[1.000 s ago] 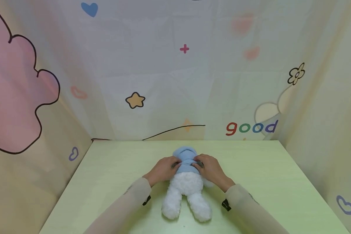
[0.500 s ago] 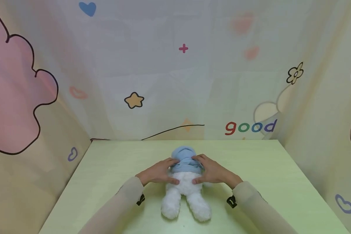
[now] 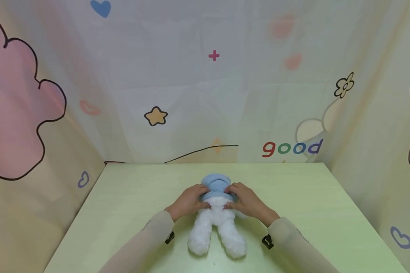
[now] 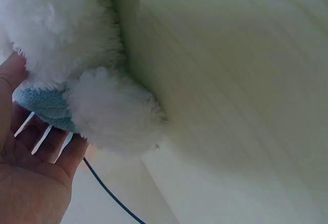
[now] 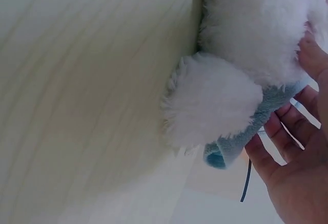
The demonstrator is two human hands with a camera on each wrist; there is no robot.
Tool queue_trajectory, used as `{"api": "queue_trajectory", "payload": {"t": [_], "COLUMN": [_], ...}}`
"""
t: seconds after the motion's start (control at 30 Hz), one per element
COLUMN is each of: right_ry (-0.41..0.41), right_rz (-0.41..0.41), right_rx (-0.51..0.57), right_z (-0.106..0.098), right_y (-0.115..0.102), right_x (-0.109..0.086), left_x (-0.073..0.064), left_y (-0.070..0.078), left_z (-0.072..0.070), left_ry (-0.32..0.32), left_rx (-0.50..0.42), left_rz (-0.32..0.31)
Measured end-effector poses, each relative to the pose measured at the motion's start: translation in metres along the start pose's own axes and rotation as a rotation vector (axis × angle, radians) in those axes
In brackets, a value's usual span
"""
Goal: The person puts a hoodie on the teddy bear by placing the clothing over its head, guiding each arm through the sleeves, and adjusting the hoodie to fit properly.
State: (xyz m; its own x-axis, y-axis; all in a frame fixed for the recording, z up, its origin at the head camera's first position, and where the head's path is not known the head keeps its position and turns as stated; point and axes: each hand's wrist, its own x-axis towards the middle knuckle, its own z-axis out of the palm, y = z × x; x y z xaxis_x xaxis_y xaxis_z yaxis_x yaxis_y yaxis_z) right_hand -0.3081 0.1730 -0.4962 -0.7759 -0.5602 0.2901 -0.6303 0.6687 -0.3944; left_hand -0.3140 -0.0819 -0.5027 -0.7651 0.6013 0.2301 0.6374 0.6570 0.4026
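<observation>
A white fluffy plush toy (image 3: 199, 237) lies on the table with its legs toward me. Blue cloth (image 3: 216, 185) covers its upper end, and its head is not clearly visible. My left hand (image 3: 188, 201) holds one side, fingers on the cloth and thumb on the white belly. From the other side my right hand (image 3: 249, 201) grips it in the same way. In the left wrist view a stubby white arm (image 4: 115, 111) sticks out beside the blue cloth. A loose blue edge (image 5: 218, 157) hangs by the other arm (image 5: 212, 101) in the right wrist view.
The pale green table (image 3: 140, 182) extends around the toy on all sides. Printed cloth walls (image 3: 177, 76) enclose it at the back and both sides. Both wrist views show a thin dark line (image 4: 110, 190) beyond the hand.
My fingers and thumbs first pinched the blue cloth, then the thumbs spread down onto the belly. Now they have drawn back up a little, and the bunched cloth looks smoother.
</observation>
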Motion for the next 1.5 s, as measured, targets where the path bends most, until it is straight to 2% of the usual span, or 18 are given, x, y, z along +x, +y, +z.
{"api": "queue_trajectory", "payload": {"t": [0.13,0.3,0.4,0.53,0.67,0.77,0.9,1.0,1.13,1.23,1.3,1.4,1.5], "right_ry": [0.043,0.105,0.081,0.014,-0.021,-0.026,-0.001,0.044,0.146,0.23,0.263,0.249,0.225], "right_rz": [-0.048,-0.033,-0.022,0.013,0.048,0.032,-0.033,-0.092,-0.153,-0.17,-0.16,-0.09,-0.021], "right_rx": [-0.03,-0.054,-0.045,0.023,0.067,0.068,-0.009,-0.153,-0.337,-0.394,-0.38,-0.29,-0.178], "right_z": [-0.003,-0.006,-0.008,-0.009,-0.009,-0.009,-0.006,-0.002,0.008,0.016,0.019,0.018,0.012], "right_y": [-0.003,-0.007,-0.009,-0.01,-0.008,-0.008,-0.012,-0.015,-0.019,-0.021,-0.02,-0.017,-0.014], "right_x": [0.0,-0.001,-0.001,-0.001,0.002,0.004,0.007,0.008,0.006,0.006,0.004,-0.001,-0.008], "left_x": [-0.002,-0.005,-0.006,-0.004,-0.001,0.001,0.001,0.001,0.002,0.003,0.003,-0.001,-0.006], "left_y": [0.003,0.01,0.013,0.014,0.014,0.013,0.012,0.012,0.015,0.02,0.024,0.029,0.03], "left_z": [0.0,-0.006,-0.009,-0.009,-0.007,-0.005,0.0,0.004,0.014,0.019,0.021,0.018,0.015], "left_ry": [0.028,0.051,0.064,0.07,0.063,0.074,0.099,0.121,0.179,0.236,0.273,0.305,0.292], "left_rx": [0.015,0.001,-0.023,-0.055,-0.073,-0.073,0.017,0.117,0.25,0.329,0.34,0.308,0.277], "left_rz": [-0.02,-0.067,-0.093,-0.115,-0.077,-0.047,0.008,0.053,0.068,0.05,0.025,-0.007,-0.005]}}
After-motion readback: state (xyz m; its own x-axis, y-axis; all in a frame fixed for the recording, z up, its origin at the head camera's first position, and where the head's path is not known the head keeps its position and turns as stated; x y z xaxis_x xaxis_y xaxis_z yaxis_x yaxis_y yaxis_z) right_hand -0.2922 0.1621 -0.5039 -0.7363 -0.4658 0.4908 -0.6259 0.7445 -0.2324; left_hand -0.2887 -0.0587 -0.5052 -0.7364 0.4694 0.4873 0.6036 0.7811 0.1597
